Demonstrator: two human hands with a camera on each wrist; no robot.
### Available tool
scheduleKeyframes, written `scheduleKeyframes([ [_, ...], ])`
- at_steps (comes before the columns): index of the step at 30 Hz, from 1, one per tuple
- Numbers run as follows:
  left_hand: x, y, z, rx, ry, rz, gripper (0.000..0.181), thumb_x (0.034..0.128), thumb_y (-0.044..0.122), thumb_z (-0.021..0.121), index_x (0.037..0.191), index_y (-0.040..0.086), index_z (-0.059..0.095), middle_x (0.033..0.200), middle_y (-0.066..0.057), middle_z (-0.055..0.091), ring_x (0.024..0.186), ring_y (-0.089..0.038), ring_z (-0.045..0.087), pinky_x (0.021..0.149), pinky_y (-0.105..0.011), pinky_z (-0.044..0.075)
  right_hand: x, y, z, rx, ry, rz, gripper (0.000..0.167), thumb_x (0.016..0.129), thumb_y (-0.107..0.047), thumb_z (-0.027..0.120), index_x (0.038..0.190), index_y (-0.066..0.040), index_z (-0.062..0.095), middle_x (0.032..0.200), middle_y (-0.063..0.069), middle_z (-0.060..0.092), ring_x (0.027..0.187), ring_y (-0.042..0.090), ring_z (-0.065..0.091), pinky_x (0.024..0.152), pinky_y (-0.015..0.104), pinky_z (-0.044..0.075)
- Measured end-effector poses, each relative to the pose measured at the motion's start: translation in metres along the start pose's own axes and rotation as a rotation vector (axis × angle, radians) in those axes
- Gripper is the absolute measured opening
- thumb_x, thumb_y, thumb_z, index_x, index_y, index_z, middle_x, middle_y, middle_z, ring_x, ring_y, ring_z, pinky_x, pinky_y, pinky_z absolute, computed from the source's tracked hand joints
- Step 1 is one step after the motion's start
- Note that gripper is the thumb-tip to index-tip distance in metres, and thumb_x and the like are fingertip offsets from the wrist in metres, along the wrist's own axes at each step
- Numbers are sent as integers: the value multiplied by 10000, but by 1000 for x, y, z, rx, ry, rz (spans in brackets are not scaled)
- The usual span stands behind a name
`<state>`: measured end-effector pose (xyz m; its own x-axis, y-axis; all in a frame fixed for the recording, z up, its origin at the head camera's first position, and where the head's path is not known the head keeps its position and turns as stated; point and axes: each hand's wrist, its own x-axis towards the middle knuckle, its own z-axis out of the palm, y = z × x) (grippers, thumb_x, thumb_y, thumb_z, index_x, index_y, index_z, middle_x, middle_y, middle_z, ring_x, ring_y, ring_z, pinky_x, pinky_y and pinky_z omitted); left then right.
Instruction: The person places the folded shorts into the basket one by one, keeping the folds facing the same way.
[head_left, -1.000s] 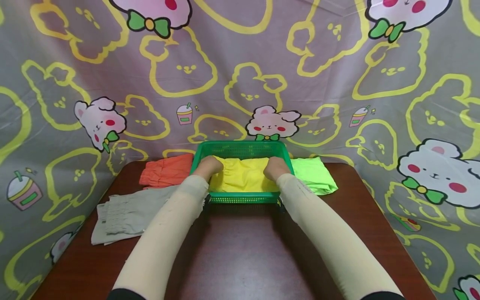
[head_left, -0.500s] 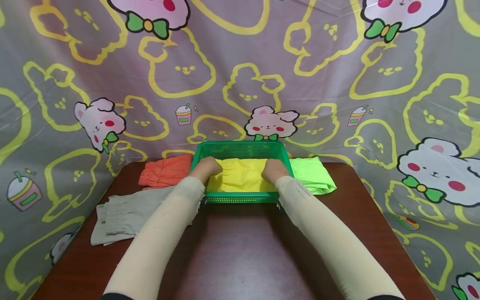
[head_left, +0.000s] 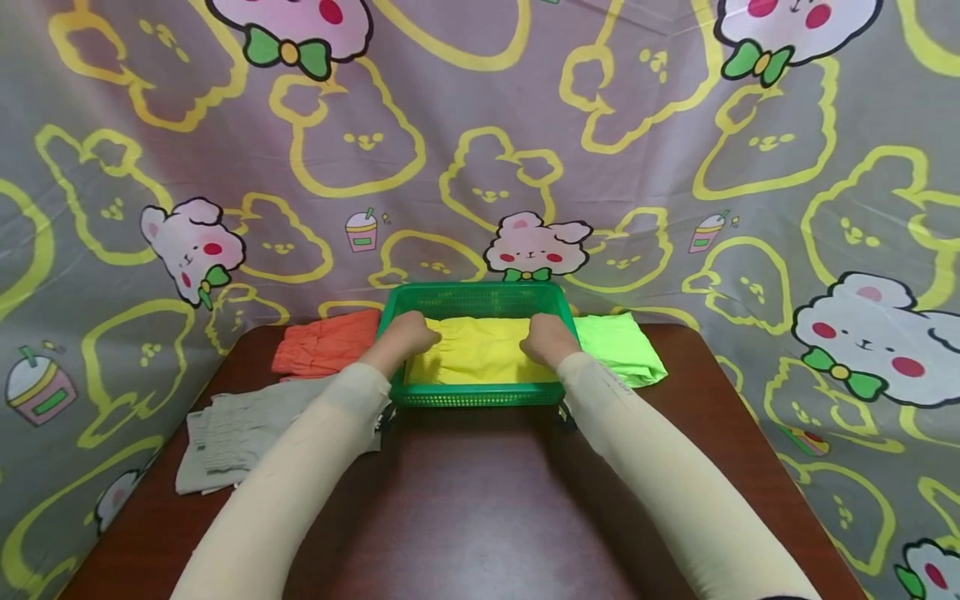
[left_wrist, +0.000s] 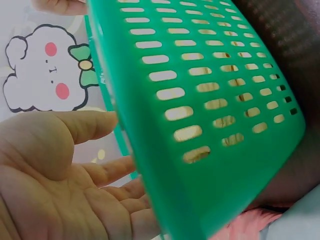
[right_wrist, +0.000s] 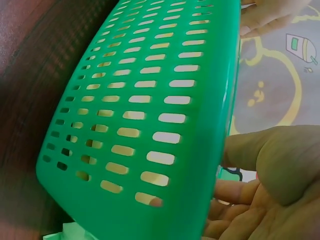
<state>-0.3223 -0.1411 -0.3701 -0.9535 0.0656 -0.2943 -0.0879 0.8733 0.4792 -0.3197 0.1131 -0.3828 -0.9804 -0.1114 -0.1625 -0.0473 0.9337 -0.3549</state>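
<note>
In the head view a green perforated plastic basket (head_left: 480, 390) stands at the back middle of the table. Inside it lies a folded yellow garment (head_left: 483, 350) with a gathered left end. My left hand (head_left: 405, 337) is over the basket's left side, at that gathered end; my right hand (head_left: 553, 337) is over the opposite side, by the garment's other end. Both wrist views show palm and thumb apart from the other fingers, reaching past the basket rim. The fingertips of the left hand (left_wrist: 60, 175) and right hand (right_wrist: 272, 185) are partly hidden behind the rim.
A folded orange garment (head_left: 326, 343) lies left of the basket, with grey folded clothing (head_left: 247, 429) in front of it. Bright green folded clothing (head_left: 618, 348) sits on the right. Behind the brown table (head_left: 480, 500) hangs a patterned curtain (head_left: 480, 167).
My left hand has shifted slightly left and up from the garment's gathered end, which shows more. The right hand has hardly moved. The whole head view has drifted a little.
</note>
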Motion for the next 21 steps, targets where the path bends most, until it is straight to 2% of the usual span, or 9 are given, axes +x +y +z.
scheduleKeyframes([
  [3,-2,-5,1,30,56,58,360,1038,304,551,1150,-29,631,986,-129,612,698,-176,472,714,-359,454,-2,4,-1,15,8,-47,309,986,-190,566,1175,33,666,1129,174,677,904,265,612,833,397,521],
  [5,-5,-10,1,55,77,102,416,1037,286,551,1275,-48,618,1195,-197,655,829,-224,572,810,-394,503,-4,7,-2,20,12,-77,415,998,-225,567,1332,16,619,1338,180,643,1118,300,629,976,446,513],
  [6,-7,-12,1,66,90,128,450,1033,274,558,1338,-55,594,1321,-222,627,946,-266,613,886,-426,514,-4,8,-3,22,16,-91,449,1001,-239,572,1376,5,599,1400,169,618,1208,309,611,1023,466,498],
  [7,-9,-13,1,75,96,150,511,1032,263,555,1419,-70,532,1439,-247,556,1074,-317,616,964,-462,504,-5,8,-4,30,14,-97,457,1006,-252,573,1390,-3,592,1412,160,613,1256,319,595,1046,479,487],
  [9,-12,-16,2,79,105,198,514,1031,249,554,1430,-74,523,1448,-259,553,1232,-373,594,1047,-508,480,-7,9,-6,39,21,-115,455,1008,-264,581,1384,-8,601,1402,150,625,1278,325,590,1056,485,483],
  [11,-14,-19,3,68,126,235,493,1035,244,555,1420,-64,539,1423,-258,574,1295,-397,565,1070,-528,466,-10,9,-8,57,34,-133,439,1008,-265,590,1362,-9,618,1369,146,648,1253,319,608,1036,484,497],
  [17,-28,-21,-1,-33,206,290,417,1049,256,563,1379,4,594,1379,-197,614,1284,-368,572,1042,-525,486,-21,6,-7,108,52,-172,405,1011,-274,599,1320,-18,649,1282,138,689,1149,290,653,974,467,533],
  [21,-41,-22,-4,-90,235,311,381,1050,276,574,1357,54,613,1363,-144,633,1233,-326,604,994,-508,520,-29,2,-5,135,69,-187,381,1008,-275,611,1291,-26,666,1247,125,699,1112,276,654,966,457,538],
])
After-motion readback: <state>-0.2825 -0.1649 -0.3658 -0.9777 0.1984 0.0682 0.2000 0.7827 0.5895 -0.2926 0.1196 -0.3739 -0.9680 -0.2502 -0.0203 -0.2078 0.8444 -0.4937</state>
